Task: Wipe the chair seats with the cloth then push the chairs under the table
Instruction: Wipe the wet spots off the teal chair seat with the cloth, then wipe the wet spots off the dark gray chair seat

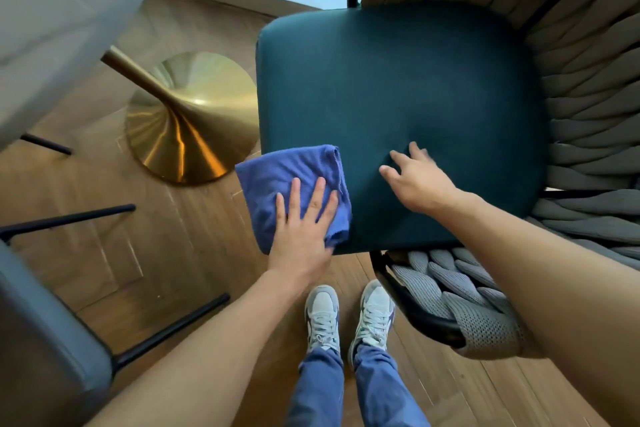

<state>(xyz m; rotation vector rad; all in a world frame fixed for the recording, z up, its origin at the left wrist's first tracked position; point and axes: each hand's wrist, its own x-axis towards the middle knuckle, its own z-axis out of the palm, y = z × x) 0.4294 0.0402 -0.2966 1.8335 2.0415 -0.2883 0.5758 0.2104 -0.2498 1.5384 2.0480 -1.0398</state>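
Cloth [294,184], blue and folded, lies flat over the teal chair seat's [398,107] near-left corner, overhanging it. Left hand [304,222] presses it, fingers spread; right hand [419,180] rests open on the seat, gripping nothing.

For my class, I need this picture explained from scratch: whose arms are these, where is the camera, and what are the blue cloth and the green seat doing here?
There is no machine here. A person wears one wide-angle camera on the head, so you look down along their own two bare arms to their shoes on the wooden floor.

The left hand lies flat, fingers spread, pressing a blue cloth onto the near left corner of a dark green chair seat. Part of the cloth hangs over the seat's edge. The right hand is open, fingertips on the seat, holding nothing.

The chair has a woven grey back and arms. To the left stands a shiny gold table base, with the pale table top above it. A second, grey chair shows at lower left.
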